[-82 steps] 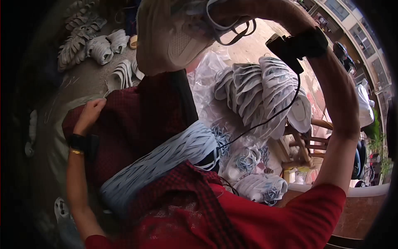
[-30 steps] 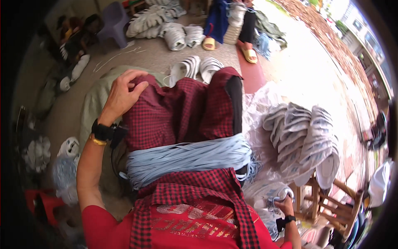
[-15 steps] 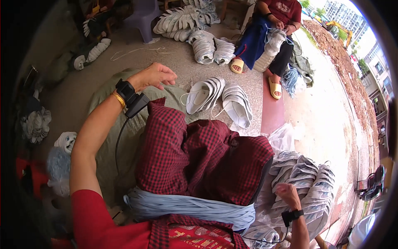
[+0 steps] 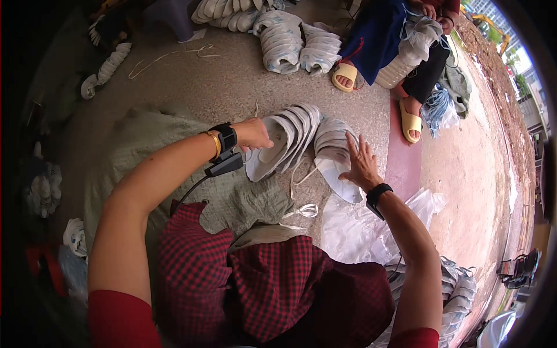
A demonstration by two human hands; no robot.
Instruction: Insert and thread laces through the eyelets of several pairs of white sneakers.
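Two nested stacks of white shoe uppers lie side by side on the ground ahead of me. My left hand [image 4: 254,134] is at the near left rim of the left stack [image 4: 290,139]. Its fingers are curled and pressed together, and what they hold, if anything, is hidden. Over the right stack [image 4: 335,148] my right hand [image 4: 362,163] is open with its fingers spread, at the right side of the front upper. I cannot tell whether it touches. A pale cord [image 4: 303,176] trails between the stacks. A red-and-black checked cloth [image 4: 278,284] covers my lap.
Green woven sheeting [image 4: 232,197] spreads to my left, clear plastic [image 4: 360,232] to the right. More shoe uppers [image 4: 281,46] are stacked farther back. A co-worker in yellow sandals [image 4: 412,122] sits at the far right, handling a white piece. More stacked uppers [image 4: 458,301] sit beside my right arm.
Both hands have moved forward to the two stacks, the left one also to the right. My right hand has opened. The view has tipped down, and the checked cloth sits lower.
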